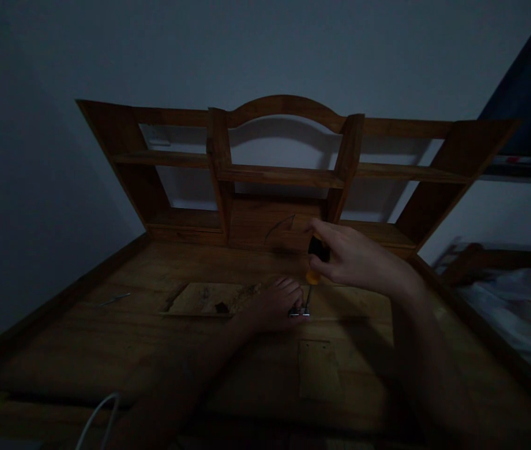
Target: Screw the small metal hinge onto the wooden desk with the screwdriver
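My right hand (350, 255) is closed around the black and orange handle of a screwdriver (312, 277). The shaft points down, its tip at a small shiny metal hinge (299, 312). Curled beside that, my left hand (275, 304) pinches the hinge against a long pale wooden board (349, 302) lying flat on the desk. Dim light hides the screw and the exact fingertip contact. Left of my left hand, wood shavings (246, 296) and a small dark scrap (221, 307) lie on the board.
A smaller wooden panel (319, 372) lies in front of the board on the wooden desk (152, 356). A thin metal object (115, 299) is at the left. Behind stands a shelf unit (284, 177). A white cable (99, 415) loops at the near edge.
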`<state>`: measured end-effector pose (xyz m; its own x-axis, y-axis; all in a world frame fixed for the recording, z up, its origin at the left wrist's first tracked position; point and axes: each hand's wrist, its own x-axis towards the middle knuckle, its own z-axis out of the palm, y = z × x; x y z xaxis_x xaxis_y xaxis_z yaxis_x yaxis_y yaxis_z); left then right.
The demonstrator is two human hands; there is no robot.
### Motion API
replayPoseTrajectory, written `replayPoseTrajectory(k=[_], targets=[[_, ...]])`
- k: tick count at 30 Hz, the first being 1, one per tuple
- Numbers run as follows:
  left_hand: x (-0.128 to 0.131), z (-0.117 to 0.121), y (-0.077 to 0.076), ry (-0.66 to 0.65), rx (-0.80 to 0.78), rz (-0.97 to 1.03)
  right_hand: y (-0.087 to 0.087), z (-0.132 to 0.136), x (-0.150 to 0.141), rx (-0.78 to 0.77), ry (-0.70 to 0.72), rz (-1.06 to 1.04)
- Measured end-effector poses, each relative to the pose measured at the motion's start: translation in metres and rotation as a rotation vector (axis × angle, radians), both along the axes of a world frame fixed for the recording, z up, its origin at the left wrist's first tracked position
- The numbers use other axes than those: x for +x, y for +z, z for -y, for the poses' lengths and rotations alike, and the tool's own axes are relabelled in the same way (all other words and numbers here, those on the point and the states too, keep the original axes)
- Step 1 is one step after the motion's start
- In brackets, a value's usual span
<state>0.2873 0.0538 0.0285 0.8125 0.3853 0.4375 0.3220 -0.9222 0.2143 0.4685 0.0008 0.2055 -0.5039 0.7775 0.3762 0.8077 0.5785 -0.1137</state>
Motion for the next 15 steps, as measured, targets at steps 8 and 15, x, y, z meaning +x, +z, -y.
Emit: replayPoseTrajectory(k=[8,15], targets=[[-0.001,0.0013,0.0053,0.005,-0.023,-0.02,-0.0024,0.0,-0.0051,0.092,-0.183,0.077],[-0.0012,0.0009,0.0011,0.011,-0.017,-0.023,0.0007,0.0032,-0.0025,0.086,-0.048,0.047]])
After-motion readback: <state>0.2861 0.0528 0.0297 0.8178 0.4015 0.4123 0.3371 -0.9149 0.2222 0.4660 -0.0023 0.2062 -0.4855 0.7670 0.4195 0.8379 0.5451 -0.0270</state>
